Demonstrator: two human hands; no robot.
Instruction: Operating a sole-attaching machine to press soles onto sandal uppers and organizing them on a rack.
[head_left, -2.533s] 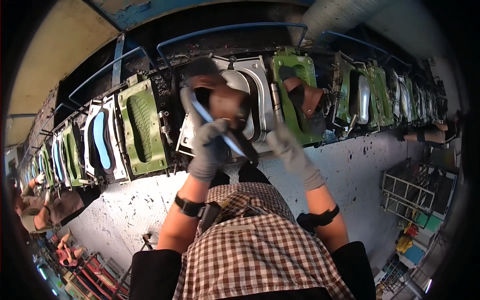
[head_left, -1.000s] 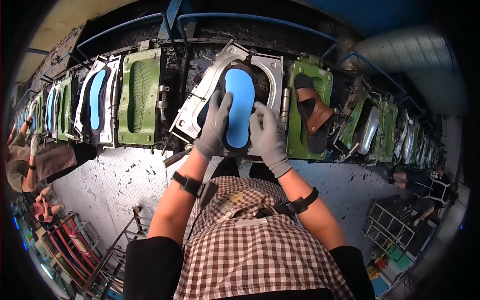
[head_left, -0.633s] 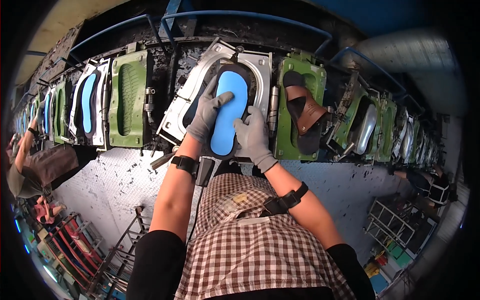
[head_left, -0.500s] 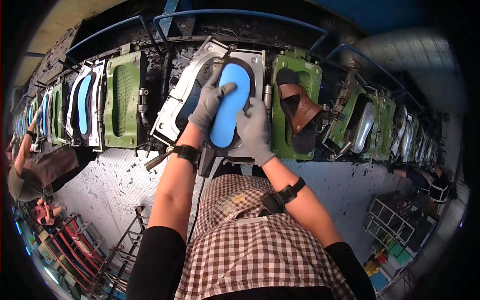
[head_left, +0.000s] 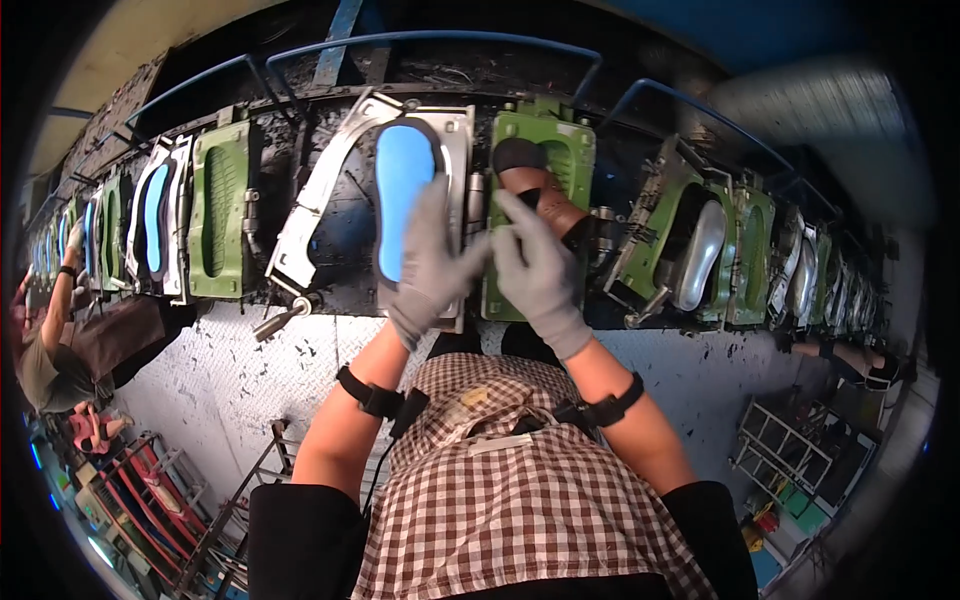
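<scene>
A blue insole-shaped piece with a dark rim lies in a silver metal mould, its hinged frame swung out to the left. My left hand, in a grey glove, hovers over the piece's lower right part, fingers stretched up and thumb out. To its right, my gloved right hand is over the green mould, index finger extended and nothing seen in it. Beyond that hand a brown leather sandal upper with a dark sole lies on the green mould, partly hidden by the hand.
More moulds run left and right, including a green one and one holding a silver foot form. A blue rail passes behind. A co-worker reaches in at far left. Metal racks stand on the floor.
Both hands have come off the blue piece, which now lies in the silver mould. My right hand has moved over the green mould. The moulds appear shifted left in view.
</scene>
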